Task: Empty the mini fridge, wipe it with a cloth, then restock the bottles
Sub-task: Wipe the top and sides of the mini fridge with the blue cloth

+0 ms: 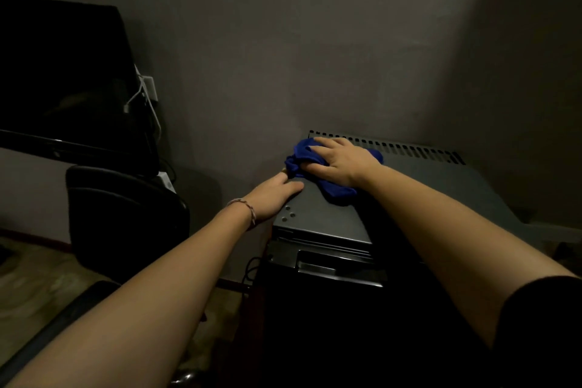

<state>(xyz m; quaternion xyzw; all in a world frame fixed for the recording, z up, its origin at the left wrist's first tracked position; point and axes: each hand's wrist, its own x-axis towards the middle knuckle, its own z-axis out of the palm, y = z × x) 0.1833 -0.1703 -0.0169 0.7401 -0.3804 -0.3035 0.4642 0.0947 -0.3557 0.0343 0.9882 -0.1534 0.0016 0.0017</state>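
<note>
The dark grey mini fridge stands against the wall, seen from above, its door shut below. A blue cloth lies bunched on the fridge's top near the back left corner. My right hand lies flat on the cloth, fingers spread and pressing it down. My left hand rests on the left edge of the fridge top, fingers straight, just beside the cloth. No bottles are in view.
A vent strip runs along the back of the fridge top. A black chair stands left of the fridge. Above it is a dark monitor with white cables. A black cord hangs by the fridge's left side.
</note>
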